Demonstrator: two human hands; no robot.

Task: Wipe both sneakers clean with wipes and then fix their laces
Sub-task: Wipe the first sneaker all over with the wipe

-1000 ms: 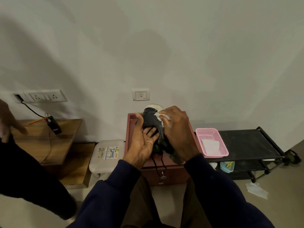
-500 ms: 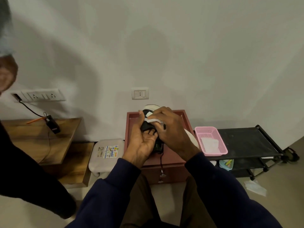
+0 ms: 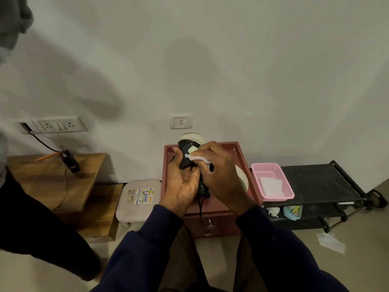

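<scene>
You have the black sneaker (image 3: 185, 147) up in the air above the red-brown cabinet (image 3: 165, 163), its white-soled toe pointing away from you toward the wall. Your left hand (image 3: 183, 184) cups it from the left and underneath, thumb and fingers curled round the dark upper. Your right hand (image 3: 221, 175) comes over the top with its fingers bent, pinching a white wipe (image 3: 197, 158) and pressing it flat against the side of the shoe near the toe. The black laces (image 3: 200, 209) hang loose below your hands, down past the front edge of the cabinet.

Behind your right wrist, the pale sole of the second sneaker (image 3: 242, 175) shows on the cabinet top; the rest of it is hidden. Just beside the cabinet on the right, a pink basket (image 3: 265, 164) holding fresh wipes (image 3: 271, 186) sits on a black rack (image 3: 315, 182). A crumpled wipe (image 3: 330, 242) lies on the floor in front of that rack.
</scene>
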